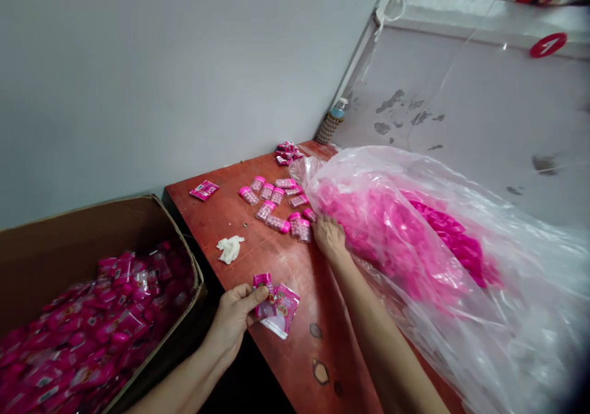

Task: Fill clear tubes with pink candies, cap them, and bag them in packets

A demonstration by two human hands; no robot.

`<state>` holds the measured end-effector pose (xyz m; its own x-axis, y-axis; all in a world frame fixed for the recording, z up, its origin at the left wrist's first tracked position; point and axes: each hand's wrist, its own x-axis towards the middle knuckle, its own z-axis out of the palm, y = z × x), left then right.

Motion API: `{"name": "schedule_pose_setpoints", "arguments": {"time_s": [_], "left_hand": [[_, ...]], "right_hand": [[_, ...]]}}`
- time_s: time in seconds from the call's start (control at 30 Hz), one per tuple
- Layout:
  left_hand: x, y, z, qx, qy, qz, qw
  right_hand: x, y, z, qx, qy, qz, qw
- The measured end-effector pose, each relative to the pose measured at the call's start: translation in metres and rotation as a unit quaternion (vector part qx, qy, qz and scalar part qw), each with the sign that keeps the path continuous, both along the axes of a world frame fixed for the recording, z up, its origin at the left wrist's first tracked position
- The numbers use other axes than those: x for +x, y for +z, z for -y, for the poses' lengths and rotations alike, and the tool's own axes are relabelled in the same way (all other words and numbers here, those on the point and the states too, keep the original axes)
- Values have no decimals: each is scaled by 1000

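Near, behind and above the bare fingers (253, 301), the head-worn camera is looking forward and down across a flat red tabletop (276, 251).

- Red table (276, 253) fills the lower centre
- Pink-capped jars (276, 195) lie clustered mid-frame
- Clear bag (511, 334) of pink pieces sprawls right
- White crumpled wad (230, 249), left of centre
- 1 pink packet (204, 190), higher left
- Packet pile (288, 154), woven holder (327, 129), upper centre
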<state>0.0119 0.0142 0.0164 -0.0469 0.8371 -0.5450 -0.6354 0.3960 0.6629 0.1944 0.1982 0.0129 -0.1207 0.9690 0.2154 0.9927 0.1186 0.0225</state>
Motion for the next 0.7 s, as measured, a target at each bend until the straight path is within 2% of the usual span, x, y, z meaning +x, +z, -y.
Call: {"name": "schedule_pose_setpoints", "arguments": {"time_s": [0.07,0.13,0.27,0.3,0.37,0.43,0.5,0.57,0.7], "left_hand": [[-1,-1,-1,-9,16,23,1000],[-1,2,-2,-21,38,58,997],[0,9,-10,-41,71,115,990],[2,10,-12,-47,76,124,988],[5,11,-16,-57,82,140,985],[10,10,-17,-59,81,152,983],[16,10,-16,-54,74,161,983],[24,10,-14,-48,64,166,983],[37,16,-6,-40,46,169,984]], "right_hand": [[3,3,5,-8,6,-10,1000],[7,8,24,-14,8,-29,999],[11,18,98,-17,-12,-121,992],[10,20,121,-46,-14,-234,971],[3,23,167,-147,-11,-419,896],[-9,23,205,-213,-22,-542,813],[-22,22,231,-241,-25,-613,752],[-32,19,243,-246,-30,-648,720],[-39,13,248,-235,-42,-678,695]]}}
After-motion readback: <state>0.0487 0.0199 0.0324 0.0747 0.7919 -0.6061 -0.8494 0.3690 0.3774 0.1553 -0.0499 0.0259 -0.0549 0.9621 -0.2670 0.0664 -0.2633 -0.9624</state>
